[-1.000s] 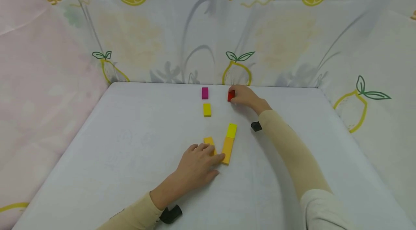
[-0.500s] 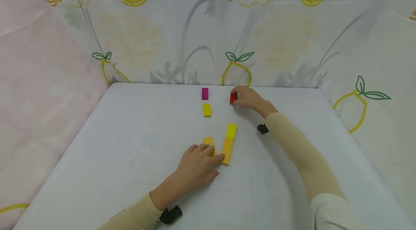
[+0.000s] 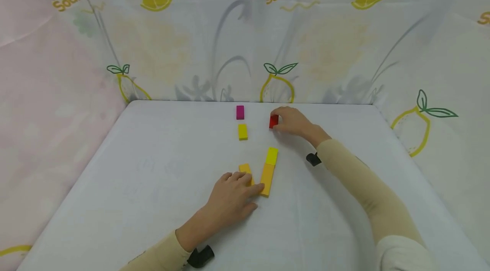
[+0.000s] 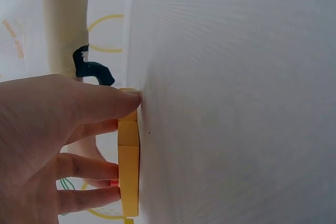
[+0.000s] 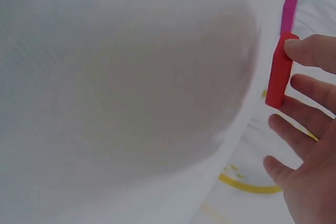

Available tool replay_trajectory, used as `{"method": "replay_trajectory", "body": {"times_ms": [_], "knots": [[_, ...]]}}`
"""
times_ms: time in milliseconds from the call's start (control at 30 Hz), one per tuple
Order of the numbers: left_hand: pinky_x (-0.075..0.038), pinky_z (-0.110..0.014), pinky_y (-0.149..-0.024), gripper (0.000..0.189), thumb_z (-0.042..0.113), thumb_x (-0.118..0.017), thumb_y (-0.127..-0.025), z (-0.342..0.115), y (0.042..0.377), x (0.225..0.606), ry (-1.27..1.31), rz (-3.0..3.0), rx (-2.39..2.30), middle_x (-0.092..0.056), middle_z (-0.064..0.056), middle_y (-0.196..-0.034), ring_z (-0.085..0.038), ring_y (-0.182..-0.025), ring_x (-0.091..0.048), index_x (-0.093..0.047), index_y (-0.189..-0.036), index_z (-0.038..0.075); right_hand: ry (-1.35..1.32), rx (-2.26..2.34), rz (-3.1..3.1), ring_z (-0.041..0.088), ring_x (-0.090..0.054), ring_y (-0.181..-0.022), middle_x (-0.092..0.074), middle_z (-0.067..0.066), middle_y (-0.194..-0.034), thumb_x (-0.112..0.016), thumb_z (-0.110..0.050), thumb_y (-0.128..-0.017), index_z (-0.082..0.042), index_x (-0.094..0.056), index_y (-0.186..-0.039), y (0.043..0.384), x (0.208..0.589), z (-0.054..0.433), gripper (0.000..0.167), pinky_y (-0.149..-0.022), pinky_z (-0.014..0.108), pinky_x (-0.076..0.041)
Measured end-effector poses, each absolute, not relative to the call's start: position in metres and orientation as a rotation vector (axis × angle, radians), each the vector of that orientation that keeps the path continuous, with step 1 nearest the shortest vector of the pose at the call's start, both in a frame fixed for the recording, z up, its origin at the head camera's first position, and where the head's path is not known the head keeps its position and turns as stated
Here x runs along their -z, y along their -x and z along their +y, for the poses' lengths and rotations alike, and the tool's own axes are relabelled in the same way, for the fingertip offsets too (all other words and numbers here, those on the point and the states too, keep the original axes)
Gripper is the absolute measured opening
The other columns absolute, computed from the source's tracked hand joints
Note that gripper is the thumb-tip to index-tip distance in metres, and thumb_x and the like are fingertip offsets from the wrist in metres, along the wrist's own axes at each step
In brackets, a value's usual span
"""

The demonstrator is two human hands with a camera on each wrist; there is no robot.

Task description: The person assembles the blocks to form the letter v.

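Note:
My right hand [image 3: 292, 121] pinches a small red block [image 3: 273, 122] between thumb and fingertips, near the far edge. The right wrist view shows the red block [image 5: 280, 72] held at its end by the thumb, with the other fingers spread behind. My left hand [image 3: 229, 196] lies with extended fingers on an orange block [image 3: 245, 168], covering part of it. One of its fingertips reaches another orange block [image 3: 266, 181], which has a bright yellow block [image 3: 272, 156] at its far end. In the left wrist view, fingertips rest against the orange blocks [image 4: 129, 166].
A yellow block [image 3: 243, 132] and a magenta block [image 3: 240, 112] lie in a line left of the red one. The white tabletop [image 3: 153, 169] ends at a lemon-printed cloth backdrop [image 3: 214, 41]. Black straps [image 3: 200, 257] hang at the wrists.
My right hand has drawn the red block slightly nearer, and its forearm has swung right. The left hand stays on the orange blocks. The head view has tilted up a little.

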State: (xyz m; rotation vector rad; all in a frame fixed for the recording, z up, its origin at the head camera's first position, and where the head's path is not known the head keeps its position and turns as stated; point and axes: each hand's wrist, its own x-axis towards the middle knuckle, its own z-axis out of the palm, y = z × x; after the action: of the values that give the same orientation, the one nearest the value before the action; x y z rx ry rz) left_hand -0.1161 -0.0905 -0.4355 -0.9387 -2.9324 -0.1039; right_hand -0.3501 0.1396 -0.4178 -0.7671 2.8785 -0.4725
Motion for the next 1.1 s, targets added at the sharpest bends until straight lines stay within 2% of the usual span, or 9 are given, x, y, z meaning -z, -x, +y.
{"method": "replay_trajectory", "body": {"times_ms": [367,700,1100], "knots": [[-0.050,-0.048,-0.099,0.047,0.046,-0.073,-0.086,-0.090,0.116,0.434,0.933,-2.924,0.090,-0.065,0.002,-0.113,-0.024,-0.117,-0.060,-0.062,-0.132,0.038,0.761,0.468,2.891,0.027,-0.054,-0.116,-0.062,0.009,-0.133,-0.065,-0.027,-0.090,-0.010,-0.060,-0.132,0.337,0.416,0.142,0.045,-0.109,0.046,-0.044],[-0.050,-0.049,-0.100,0.047,0.046,-0.074,-0.086,-0.090,0.115,0.434,0.937,-2.925,0.090,-0.064,0.002,-0.113,-0.024,-0.117,-0.060,-0.063,-0.131,0.038,0.813,0.484,2.897,0.028,-0.056,-0.113,-0.065,0.010,-0.128,-0.067,-0.024,-0.089,-0.008,-0.063,-0.128,0.326,0.416,0.147,0.042,-0.107,0.046,-0.045],[-0.050,-0.048,-0.099,0.048,0.047,-0.074,-0.086,-0.090,0.115,0.434,0.931,-2.924,0.062,-0.064,0.002,-0.112,-0.023,-0.117,-0.060,-0.062,-0.131,0.038,0.829,0.446,2.895,0.027,-0.056,-0.120,-0.064,0.007,-0.132,-0.068,-0.027,-0.089,-0.011,-0.063,-0.129,0.310,0.420,0.141,0.044,-0.110,0.047,-0.044]]}}
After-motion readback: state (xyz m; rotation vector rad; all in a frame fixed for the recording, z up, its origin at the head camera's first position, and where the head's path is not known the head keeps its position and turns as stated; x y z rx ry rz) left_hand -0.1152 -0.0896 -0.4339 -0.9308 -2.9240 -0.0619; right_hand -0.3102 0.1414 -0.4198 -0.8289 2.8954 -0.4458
